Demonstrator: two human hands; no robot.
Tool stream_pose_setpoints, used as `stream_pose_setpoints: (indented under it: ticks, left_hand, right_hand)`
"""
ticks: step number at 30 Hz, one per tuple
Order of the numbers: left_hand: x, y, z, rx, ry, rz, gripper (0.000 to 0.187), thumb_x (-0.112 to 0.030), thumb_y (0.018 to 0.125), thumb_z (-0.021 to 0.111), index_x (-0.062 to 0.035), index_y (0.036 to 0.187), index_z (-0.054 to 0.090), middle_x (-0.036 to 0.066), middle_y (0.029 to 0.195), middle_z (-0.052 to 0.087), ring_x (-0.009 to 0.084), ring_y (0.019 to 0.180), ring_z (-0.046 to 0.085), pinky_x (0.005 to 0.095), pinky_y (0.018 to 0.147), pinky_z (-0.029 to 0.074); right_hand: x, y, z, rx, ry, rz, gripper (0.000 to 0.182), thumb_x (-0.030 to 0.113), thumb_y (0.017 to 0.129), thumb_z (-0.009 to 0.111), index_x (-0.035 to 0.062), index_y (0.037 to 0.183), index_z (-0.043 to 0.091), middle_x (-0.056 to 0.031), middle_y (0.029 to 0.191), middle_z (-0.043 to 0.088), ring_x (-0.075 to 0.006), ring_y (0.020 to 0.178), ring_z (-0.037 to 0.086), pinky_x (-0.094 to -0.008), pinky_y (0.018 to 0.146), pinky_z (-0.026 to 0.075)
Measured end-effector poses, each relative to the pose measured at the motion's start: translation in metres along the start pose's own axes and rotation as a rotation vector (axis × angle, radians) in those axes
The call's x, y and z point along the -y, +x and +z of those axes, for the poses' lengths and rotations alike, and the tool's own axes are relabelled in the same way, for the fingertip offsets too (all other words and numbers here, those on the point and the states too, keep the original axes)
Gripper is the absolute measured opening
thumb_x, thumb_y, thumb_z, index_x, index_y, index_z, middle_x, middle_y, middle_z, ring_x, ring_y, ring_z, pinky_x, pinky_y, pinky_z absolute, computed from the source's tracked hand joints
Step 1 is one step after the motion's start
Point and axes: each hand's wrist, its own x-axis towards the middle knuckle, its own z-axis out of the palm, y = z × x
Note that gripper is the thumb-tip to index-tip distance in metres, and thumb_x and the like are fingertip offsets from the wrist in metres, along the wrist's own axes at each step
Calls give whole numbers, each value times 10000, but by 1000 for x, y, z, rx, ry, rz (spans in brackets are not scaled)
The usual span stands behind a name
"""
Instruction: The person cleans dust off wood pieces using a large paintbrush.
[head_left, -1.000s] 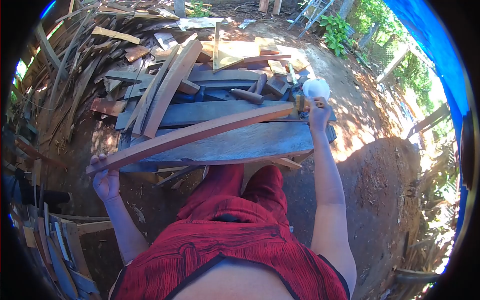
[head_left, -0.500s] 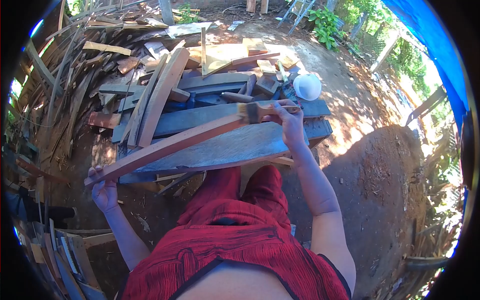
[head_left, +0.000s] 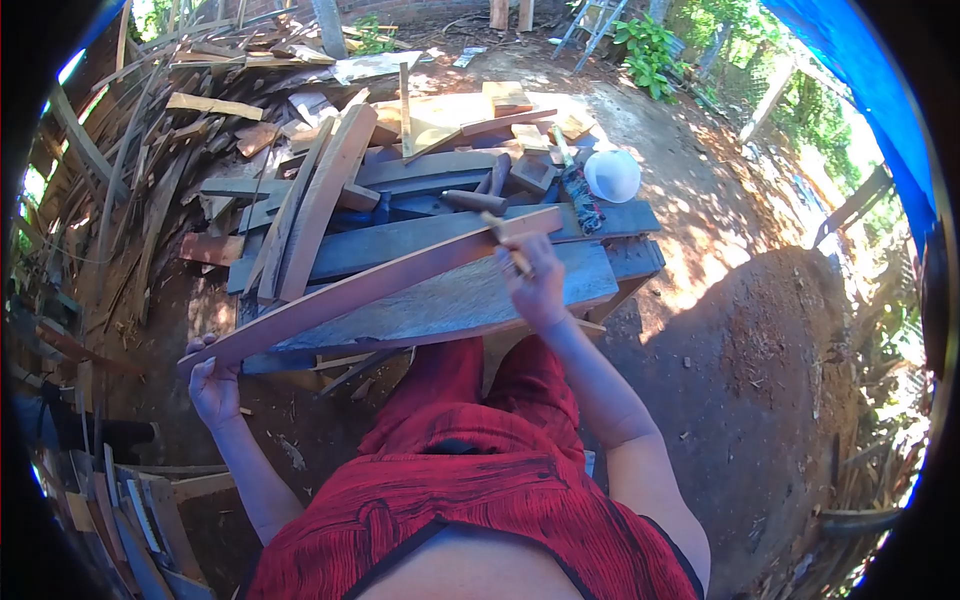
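Observation:
A long reddish wooden strip (head_left: 370, 288) slants across the workbench, its right end raised farther away from me. My left hand (head_left: 214, 390) is closed round its near left end, thumb underneath and fingertips over the top. Near the other end, my right hand (head_left: 536, 280) grips a paintbrush (head_left: 521, 262), whose bristles point away from me at the strip's face. Part of the brush is hidden by my fingers. Below the strip lies a wide, weathered plank (head_left: 480, 297) forming the bench top.
Behind the strip lie stacked boards (head_left: 322, 205), a turned wooden piece (head_left: 474, 200) and small wood blocks (head_left: 508, 97). A white plastic container (head_left: 612, 175) stands at the bench's right, beside a dark, paint-marked brush-like object (head_left: 581, 200). Scrap timber (head_left: 140, 180) heaps up on the left.
My right hand has moved left and toward me, turning the brush so its bristles point away. The strip's right end now shows. My left hand keeps its hold, with the strip slightly rotated.

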Motion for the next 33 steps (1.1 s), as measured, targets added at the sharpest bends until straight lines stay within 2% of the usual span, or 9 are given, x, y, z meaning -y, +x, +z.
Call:
stream_pose_setpoints:
  ticks: [8, 9, 13, 15, 19, 22, 24, 27, 33]
  left_hand:
    - [-1, 2, -6, -68, -56, -74, 365, 37, 706, 533, -33, 1064, 524, 136, 1087, 553, 297, 1035, 557, 459, 830, 525]
    - [0, 2, -10, -102, -68, -83, 367, 36, 709, 533, -35, 1069, 528, 137, 1094, 556, 299, 1036, 558, 467, 833, 520]
    - [-2, 3, -16, -164, -104, -124, 367, 34, 716, 535, -37, 1076, 542, 144, 1117, 562, 304, 1049, 555, 493, 842, 507]
    - [-2, 3, -16, -164, -113, -138, 365, 38, 718, 533, -39, 1074, 548, 145, 1114, 567, 305, 1047, 557, 496, 842, 505]
    - [1, 9, -30, -211, -143, -152, 368, 50, 715, 529, -46, 1069, 558, 143, 1089, 585, 306, 1038, 565, 501, 835, 505]
    - [1, 12, -27, -248, -148, -170, 356, 56, 704, 522, -44, 1044, 557, 143, 1078, 588, 307, 1016, 576, 496, 821, 515]
    - [1, 13, -22, -299, -130, -167, 350, 54, 701, 521, -43, 1036, 553, 143, 1074, 588, 307, 1011, 577, 492, 815, 520]
    - [0, 12, -15, -314, -122, -162, 346, 48, 701, 519, -45, 1033, 543, 140, 1061, 590, 308, 1003, 580, 487, 802, 527]
    - [-6, 14, -11, -329, -96, -179, 360, 30, 704, 520, -58, 1053, 545, 120, 1069, 593, 300, 1008, 580, 495, 778, 532]
  right_hand:
    - [107, -29, 31, 293, 609, -64, 157, 103, 797, 657, 46, 912, 568, -109, 880, 568, -274, 780, 604, -344, 660, 494]
    - [110, -29, 31, 353, 753, -31, 161, 108, 808, 653, 36, 924, 568, -105, 892, 570, -254, 783, 609, -340, 669, 495]
    - [76, -22, 30, 320, 724, -25, 130, 106, 837, 636, 20, 914, 576, -71, 892, 581, -183, 775, 607, -301, 677, 500]
    - [52, -18, 16, 245, 1024, 605, 98, 100, 854, 622, 13, 886, 589, -53, 870, 590, -136, 758, 599, -256, 681, 502]
    - [-21, -5, -19, 49, 872, 619, 76, 89, 868, 604, 15, 851, 596, -38, 845, 594, -119, 754, 597, -223, 676, 499]
    - [-71, 2, -41, -108, 670, 506, 98, 96, 870, 602, -1, 873, 591, -44, 802, 595, -137, 663, 617, -241, 635, 502]
    - [-85, 9, -51, -225, 257, 388, 90, 97, 861, 611, 9, 857, 589, -42, 796, 587, -127, 687, 602, -246, 632, 483]
    - [-82, 9, -47, -297, -5, 228, 76, 90, 843, 626, 24, 852, 589, -41, 799, 570, -115, 742, 579, -259, 650, 463]
    - [-23, -10, -21, -83, 49, 101, 72, 78, 830, 641, 33, 864, 597, -38, 803, 551, -107, 800, 559, -267, 688, 458]
